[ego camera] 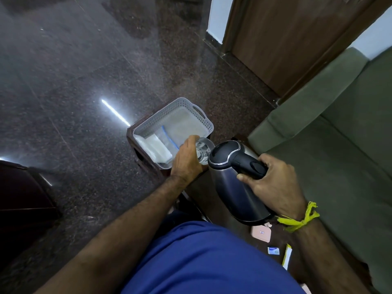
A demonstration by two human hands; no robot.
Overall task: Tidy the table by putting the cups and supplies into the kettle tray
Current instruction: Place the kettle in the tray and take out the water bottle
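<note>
My left hand (187, 159) is wrapped round a clear glass (202, 150), fingers curled on it, holding it at the near-right corner of the tray (186, 107), approx over the rim. Can't tell if the glass is touching the tray yet. My right hand (273, 183) is closed on the black handle of the kettle (237, 187), thumb on top; kettle is tilted, lid toward the glass, its base just above the tabletop (201, 194) as far as I can judge.

Progress, my read: early to mid. The tray sits at 12 o'clock from the kettle, on the far end of the dark tabletop. Inside it, at its 7 o'clock side, lies a clear bag (167, 139) w/ a blue seal strip and something white and flat next to it; rest of the tray floor looks bare. So a few supplies are in, the glass is about to go in, kettle not yet in.

Left to do: at 5 o'clock from the kettle, near my right wrist, a pink square box (261, 233), a small blue-white sachet (273, 250) and a yellow-white stick pack (287, 256) lie out on the tabletop, well apart from the tray.

Writing: pink box has a small blue mark, sachet has print; both too small to read. No brand visible on kettle.
</note>
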